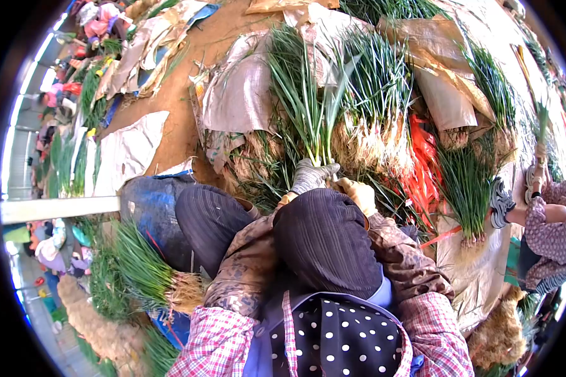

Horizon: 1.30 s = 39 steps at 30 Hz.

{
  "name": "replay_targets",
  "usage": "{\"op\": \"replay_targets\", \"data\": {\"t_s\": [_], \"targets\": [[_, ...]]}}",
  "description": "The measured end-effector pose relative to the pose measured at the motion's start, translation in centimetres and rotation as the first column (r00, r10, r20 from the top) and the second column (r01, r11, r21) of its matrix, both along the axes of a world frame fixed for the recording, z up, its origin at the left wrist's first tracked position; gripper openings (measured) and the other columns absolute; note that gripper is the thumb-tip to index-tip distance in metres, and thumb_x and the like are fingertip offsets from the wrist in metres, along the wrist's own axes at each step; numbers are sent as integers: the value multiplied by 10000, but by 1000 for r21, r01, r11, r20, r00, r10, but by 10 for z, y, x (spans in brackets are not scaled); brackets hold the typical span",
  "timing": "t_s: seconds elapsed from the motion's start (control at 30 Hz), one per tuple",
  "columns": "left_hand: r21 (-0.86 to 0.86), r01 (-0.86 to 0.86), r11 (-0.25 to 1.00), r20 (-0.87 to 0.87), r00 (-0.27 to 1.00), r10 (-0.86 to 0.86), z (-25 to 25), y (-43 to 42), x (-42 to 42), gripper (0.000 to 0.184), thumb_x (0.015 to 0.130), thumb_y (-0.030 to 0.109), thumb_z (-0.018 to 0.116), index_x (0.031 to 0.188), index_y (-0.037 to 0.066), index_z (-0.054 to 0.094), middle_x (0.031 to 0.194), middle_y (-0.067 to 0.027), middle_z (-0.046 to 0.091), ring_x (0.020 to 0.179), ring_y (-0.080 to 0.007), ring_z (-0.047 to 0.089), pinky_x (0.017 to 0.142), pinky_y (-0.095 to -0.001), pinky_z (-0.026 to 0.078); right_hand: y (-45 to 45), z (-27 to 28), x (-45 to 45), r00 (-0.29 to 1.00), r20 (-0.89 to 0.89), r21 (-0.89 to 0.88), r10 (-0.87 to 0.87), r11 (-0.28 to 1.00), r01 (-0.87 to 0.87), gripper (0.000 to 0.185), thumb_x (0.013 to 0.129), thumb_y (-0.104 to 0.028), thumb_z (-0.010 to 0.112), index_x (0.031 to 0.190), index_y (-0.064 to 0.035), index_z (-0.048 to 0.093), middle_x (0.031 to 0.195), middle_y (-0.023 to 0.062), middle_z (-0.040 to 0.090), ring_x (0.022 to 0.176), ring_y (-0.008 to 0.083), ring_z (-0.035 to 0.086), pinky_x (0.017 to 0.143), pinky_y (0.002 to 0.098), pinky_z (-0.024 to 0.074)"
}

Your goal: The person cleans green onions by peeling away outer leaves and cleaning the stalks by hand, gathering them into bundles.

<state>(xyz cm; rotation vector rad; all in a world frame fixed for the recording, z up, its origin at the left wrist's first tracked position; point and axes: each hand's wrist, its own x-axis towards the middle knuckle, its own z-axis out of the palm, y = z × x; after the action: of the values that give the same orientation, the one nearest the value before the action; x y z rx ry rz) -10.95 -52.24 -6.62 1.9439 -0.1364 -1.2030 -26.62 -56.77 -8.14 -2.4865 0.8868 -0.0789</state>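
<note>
My left hand (311,176), in a grey striped glove, is wrapped round the lower white stems of a few spring onions (321,119). Their green leaves fan upward and away from me. Close beside it on the right is my right hand (357,193), in a pale glove, its fingers curled near the stem ends. My knee hides part of both hands, so what the right fingers grip is not visible. Just beyond lies a heap of spring onions (374,81) with stringy, pale roots toward me. Loose green leaves (258,179) litter the ground in front.
White sacking (245,94) covers more onions ahead. Red plastic (423,169) lies right of the heap, near a bundle of onions (465,195). Another bundle (144,264) rests at my left by a blue container (154,213). A co-worker (550,220) sits at far right.
</note>
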Motion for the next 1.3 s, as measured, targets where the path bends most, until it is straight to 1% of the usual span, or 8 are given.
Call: {"op": "replay_targets", "data": {"t_s": [0.17, 0.47, 0.6, 0.67, 0.83, 0.93, 1.1, 1.3], "targets": [[-171, -88, 981, -133, 989, 66, -9, 2, -1, 208, 741, 128, 768, 849, -6, 651, 719, -113, 660, 608, -191, 614, 546, -341, 482, -38, 13, 11, 979, 102, 675, -176, 735, 62, 787, 888, -655, 344, 1150, 58, 550, 1065, 239, 621, 996, 326, 596, 883, 391, 459], [-13, 7, 1000, 44, 999, -6, 38, 1, -4, 202, 794, 138, 705, 918, -4, 632, 712, -120, 649, 571, -195, 603, 543, -340, 481, -47, -1, 68, 584, -36, 986, -811, 67, 155, 161, 894, -115, 583, 958, 27, 624, 767, 85, 655, 574, 167, 613, 537, 295, 522], [-170, -123, 978, -65, 991, 113, 17, 2, 1, 87, 829, 80, 667, 861, 11, 624, 648, -85, 625, 499, -144, 555, 448, -275, 435, -49, -36, 38, 936, -336, 405, -105, 881, 244, 143, 861, -117, 579, 823, -48, 698, 697, 163, 662, 569, 151, 630, 531, 284, 553], [-197, -139, 970, -73, 989, 127, 17, 3, 2, 108, 831, 80, 663, 910, 16, 627, 662, -77, 627, 536, -138, 576, 466, -261, 449, -40, -35, 23, 908, -393, 430, 147, 902, 40, 113, 831, -150, 634, 886, -92, 714, 814, 119, 697, 614, 180, 652, 673, 282, 560], [-230, -311, 922, -357, 908, 218, 30, 6, -2, 275, 817, 29, 657, 1076, 9, 568, 700, -64, 594, 539, -152, 573, 456, -303, 482, -88, 20, 35, 826, -19, -45, -563, 826, 562, 376, 871, -396, 602, 1147, -141, 589, 842, 99, 687, 691, 180, 650, 639, 339, 543], [-247, -272, 930, -457, 879, 136, 21, 10, 2, 256, 786, 14, 691, 1025, 20, 601, 674, -52, 587, 500, -149, 551, 419, -305, 456, -144, 9, 46, 842, -356, -221, -407, 911, 347, 339, 801, -419, 674, 1011, -153, 660, 887, 115, 687, 793, 246, 665, 711, 369, 526], [-327, -254, 910, -439, 894, 92, 6, 6, 2, 195, 770, 55, 727, 953, 48, 659, 631, -21, 579, 434, -124, 484, 397, -268, 409, -125, -18, 40, 875, -77, 11, -477, 878, 479, 208, 808, -305, 667, 834, -100, 683, 839, 133, 679, 750, 228, 664, 691, 350, 528], [-326, -254, 910, -326, 934, 144, -28, -5, -9, 159, 774, 143, 746, 870, 54, 654, 681, 12, 617, 568, -100, 548, 482, -264, 416, -13, 31, 6, 976, 204, 235, -71, 972, 22, 358, 828, -357, 660, 1004, -45, 645, 783, 155, 676, 720, 244, 658, 671, 350, 534]]}}
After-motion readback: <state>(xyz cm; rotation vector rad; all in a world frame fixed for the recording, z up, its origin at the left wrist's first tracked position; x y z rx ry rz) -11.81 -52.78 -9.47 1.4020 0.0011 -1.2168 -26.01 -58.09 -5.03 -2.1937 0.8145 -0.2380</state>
